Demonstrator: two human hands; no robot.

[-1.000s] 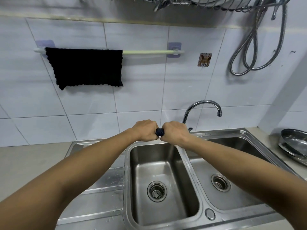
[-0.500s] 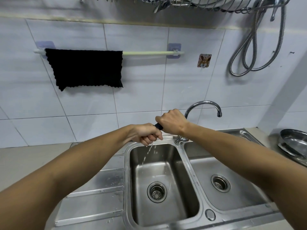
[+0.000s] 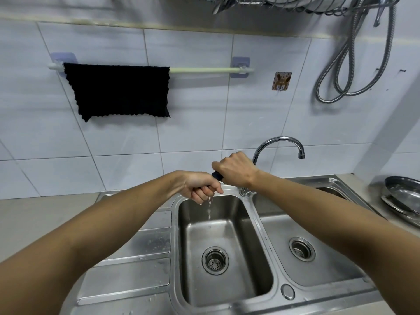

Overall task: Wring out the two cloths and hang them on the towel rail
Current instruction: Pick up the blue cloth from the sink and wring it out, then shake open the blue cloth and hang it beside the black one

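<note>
A black cloth [image 3: 120,90] hangs spread over the left part of the pale green towel rail [image 3: 204,70] on the tiled wall. Over the left sink basin [image 3: 256,253] both fists grip a second, dark blue cloth [image 3: 217,176], twisted tight into a short roll. My left hand [image 3: 201,187] holds its lower end, palm turned up. My right hand [image 3: 235,170] holds the upper end, knuckles up. Only a short bit of the cloth shows between the fists. A thin stream of water drips from under my left hand into the basin.
A chrome tap [image 3: 277,146] arches just behind my right hand. The right basin [image 3: 322,269] and a ribbed drainboard [image 3: 136,269] flank the left basin. A steel pan [image 3: 404,198] sits at the right edge. A metal hose [image 3: 354,64] and a dish rack [image 3: 284,4] hang above.
The fists went from level and side by side to twisted apart: right hand raised, left hand rolled palm up. Water began running from the cloth into the basin.
</note>
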